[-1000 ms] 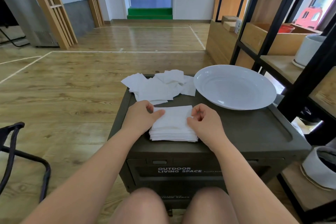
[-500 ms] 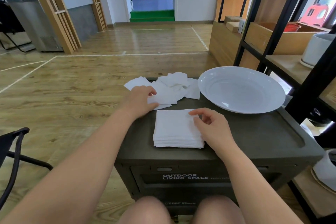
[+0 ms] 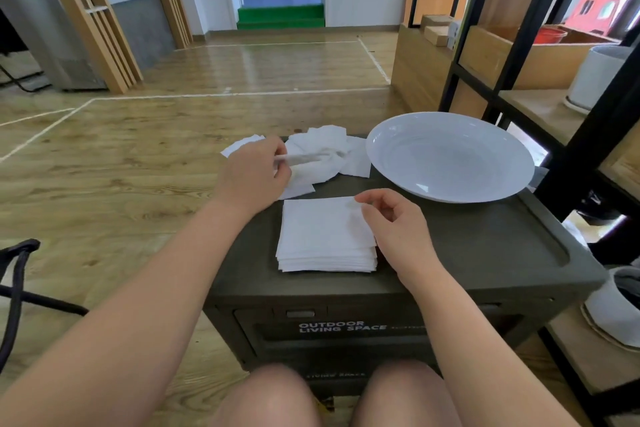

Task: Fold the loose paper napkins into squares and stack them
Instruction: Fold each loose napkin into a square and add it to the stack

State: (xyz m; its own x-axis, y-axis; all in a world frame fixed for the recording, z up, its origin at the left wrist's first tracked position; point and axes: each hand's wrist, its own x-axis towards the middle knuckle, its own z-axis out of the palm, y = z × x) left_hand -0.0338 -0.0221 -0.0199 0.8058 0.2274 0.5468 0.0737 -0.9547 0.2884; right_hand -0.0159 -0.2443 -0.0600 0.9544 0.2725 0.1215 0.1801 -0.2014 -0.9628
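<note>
A neat stack of folded white napkins (image 3: pixel 325 239) lies near the front edge of the dark box top (image 3: pixel 467 246). Behind it, at the far left of the top, sits a heap of loose white napkins (image 3: pixel 329 156). My left hand (image 3: pixel 256 173) is on that heap, its thumb and fingers pinched on the edge of one loose napkin that is lifted slightly. My right hand (image 3: pixel 394 222) hovers at the stack's right edge, fingers curled and apart, holding nothing.
A large white plate (image 3: pixel 450 156) fills the far right of the box top. Black-framed wooden shelves (image 3: pixel 519 55) with white pots stand close on the right. A black chair frame (image 3: pixel 17 288) is at the left. Wooden floor stretches ahead.
My left hand left the stack, reached back to the loose heap and pinched a napkin. My right hand lifted off the stack's top and now hovers at its right edge.
</note>
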